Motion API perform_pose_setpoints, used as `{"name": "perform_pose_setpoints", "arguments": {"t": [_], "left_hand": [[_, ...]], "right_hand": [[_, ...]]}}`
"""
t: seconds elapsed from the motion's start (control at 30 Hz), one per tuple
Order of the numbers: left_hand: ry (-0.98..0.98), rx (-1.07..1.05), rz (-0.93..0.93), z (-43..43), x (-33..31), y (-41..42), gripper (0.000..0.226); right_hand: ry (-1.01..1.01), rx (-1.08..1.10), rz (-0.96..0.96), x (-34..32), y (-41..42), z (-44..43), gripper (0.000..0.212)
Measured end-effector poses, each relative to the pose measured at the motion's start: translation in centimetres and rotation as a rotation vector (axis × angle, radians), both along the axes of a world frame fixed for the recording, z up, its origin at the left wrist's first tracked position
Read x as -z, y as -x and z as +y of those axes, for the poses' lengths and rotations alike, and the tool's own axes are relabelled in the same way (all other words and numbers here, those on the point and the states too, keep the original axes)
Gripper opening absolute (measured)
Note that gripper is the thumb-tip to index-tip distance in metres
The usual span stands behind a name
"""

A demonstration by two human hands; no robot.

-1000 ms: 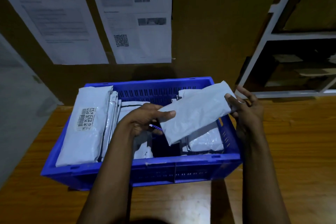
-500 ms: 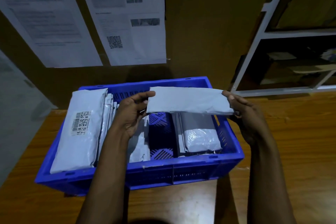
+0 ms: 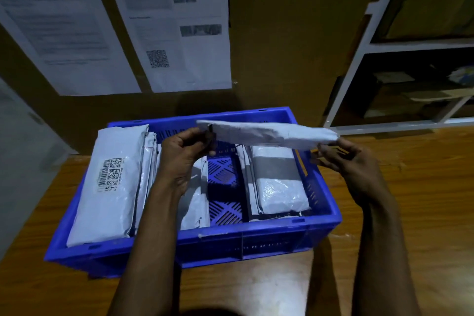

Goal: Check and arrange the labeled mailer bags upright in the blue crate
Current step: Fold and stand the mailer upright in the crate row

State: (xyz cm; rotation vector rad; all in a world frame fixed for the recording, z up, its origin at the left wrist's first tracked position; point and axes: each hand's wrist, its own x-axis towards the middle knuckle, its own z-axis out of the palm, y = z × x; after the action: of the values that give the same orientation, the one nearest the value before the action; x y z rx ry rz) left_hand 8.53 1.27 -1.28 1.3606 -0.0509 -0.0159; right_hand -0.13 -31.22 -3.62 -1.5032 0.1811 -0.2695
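I see the barcode-labelled bag (image 3: 110,182) leaning at the left wall of the blue crate (image 3: 256,236), with more bags packed just beside it. Left hand (image 3: 184,154) pinches the left end of a white mailer bag (image 3: 269,133), held roughly level above the crate's far half. Under it is bare crate floor, then a bag stack (image 3: 279,187) at the right wall. Right hand (image 3: 351,159) pinches the mailer's right end, over the right rim.

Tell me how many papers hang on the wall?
2. The left paper hangs far left; the QR-code paper hangs right beside it. More may lie outside the view.
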Motion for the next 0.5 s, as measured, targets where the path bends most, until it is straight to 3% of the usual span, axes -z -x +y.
{"name": "perform_pose_setpoints", "arguments": {"t": [0.07,0.23,0.5], "left_hand": [[-0.022,0.009,-0.014,0.2,0.2,0.0,0.009],[-0.078,-0.007,0.012,0.2,-0.2,0.4,0.006],[-0.081,-0.005,0.030,0.1,-1.1,0.4,0.007]], "right_hand": [[0.040,0.040,0.008,0.0,-0.1,0.0,0.038],[0.121,0.081,-0.004,-0.2,-0.1,0.4,0.041],[-0.010,0.112,-0.040,-1.1,-0.5,1.3,0.020]]}}
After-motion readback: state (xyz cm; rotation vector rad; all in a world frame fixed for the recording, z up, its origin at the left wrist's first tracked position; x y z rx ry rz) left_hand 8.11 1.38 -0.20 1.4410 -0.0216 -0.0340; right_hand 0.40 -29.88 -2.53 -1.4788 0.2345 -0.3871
